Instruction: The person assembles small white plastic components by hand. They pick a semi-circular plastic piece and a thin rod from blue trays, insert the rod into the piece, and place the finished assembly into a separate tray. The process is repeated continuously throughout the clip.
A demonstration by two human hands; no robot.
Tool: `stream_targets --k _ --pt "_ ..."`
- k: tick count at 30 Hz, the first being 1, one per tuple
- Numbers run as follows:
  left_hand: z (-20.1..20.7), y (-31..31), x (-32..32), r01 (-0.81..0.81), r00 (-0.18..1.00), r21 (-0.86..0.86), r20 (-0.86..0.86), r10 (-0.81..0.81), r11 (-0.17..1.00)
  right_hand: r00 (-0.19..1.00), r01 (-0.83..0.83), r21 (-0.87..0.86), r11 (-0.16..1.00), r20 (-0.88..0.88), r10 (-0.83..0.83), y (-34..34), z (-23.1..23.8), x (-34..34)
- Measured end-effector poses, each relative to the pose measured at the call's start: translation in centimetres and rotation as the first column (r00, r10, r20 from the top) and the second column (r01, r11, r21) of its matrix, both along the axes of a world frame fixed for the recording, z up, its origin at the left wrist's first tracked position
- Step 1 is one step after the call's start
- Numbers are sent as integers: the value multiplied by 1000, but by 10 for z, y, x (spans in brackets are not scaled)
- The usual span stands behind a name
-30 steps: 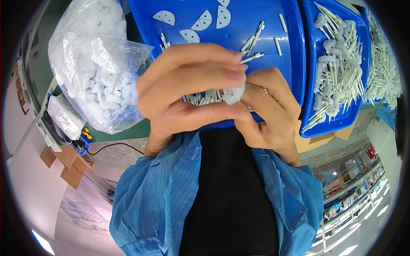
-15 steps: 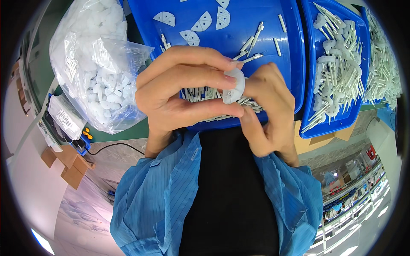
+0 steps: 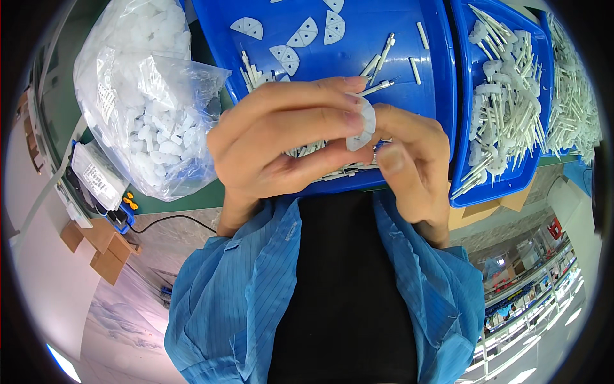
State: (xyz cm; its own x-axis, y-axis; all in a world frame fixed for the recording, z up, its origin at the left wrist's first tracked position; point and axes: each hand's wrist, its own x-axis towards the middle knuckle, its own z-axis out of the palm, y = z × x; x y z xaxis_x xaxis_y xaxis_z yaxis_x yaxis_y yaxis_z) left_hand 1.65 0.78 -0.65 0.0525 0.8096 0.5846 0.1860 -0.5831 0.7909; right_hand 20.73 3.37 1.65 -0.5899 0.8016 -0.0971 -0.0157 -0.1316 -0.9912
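My left hand (image 3: 288, 137) pinches a translucent white half-round plastic piece (image 3: 363, 125) between its thumb and fingers, above the near part of a blue tray (image 3: 409, 70). Close against the piece's right side is my right hand (image 3: 412, 160), its fingers curled and the thumb bent toward the index finger. A small pale, shiny bit shows between that thumb and finger, too small to name. Below the hands, partly covered by them, lie many thin white-and-metal rods (image 3: 348, 171). Several flat white half-round pieces (image 3: 302, 32) with dark holes are spread over the tray's far left.
At the left stands a clear plastic bag (image 3: 160, 128) full of white pieces. To the right, a second blue tray (image 3: 502, 185) holds rods joined to white pieces, with another heap of rods (image 3: 572, 96) beyond it. A cardboard box (image 3: 470, 216) sits below the trays.
The half-round piece has shifted slightly right and turned more edge-on. My right thumb has lifted away from the left thumb, and my left hand has moved a little right.
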Motion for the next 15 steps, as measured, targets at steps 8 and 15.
stream_targets --k 8,15 --pt "-7 -1 2 12 978 161 -208 22 987 967 244 -229 943 -13 -253 -12 -5 -13" --pt "-4 -5 2 -18 975 117 -217 43 993 928 205 86 975 298 -222 -2 3 -2"
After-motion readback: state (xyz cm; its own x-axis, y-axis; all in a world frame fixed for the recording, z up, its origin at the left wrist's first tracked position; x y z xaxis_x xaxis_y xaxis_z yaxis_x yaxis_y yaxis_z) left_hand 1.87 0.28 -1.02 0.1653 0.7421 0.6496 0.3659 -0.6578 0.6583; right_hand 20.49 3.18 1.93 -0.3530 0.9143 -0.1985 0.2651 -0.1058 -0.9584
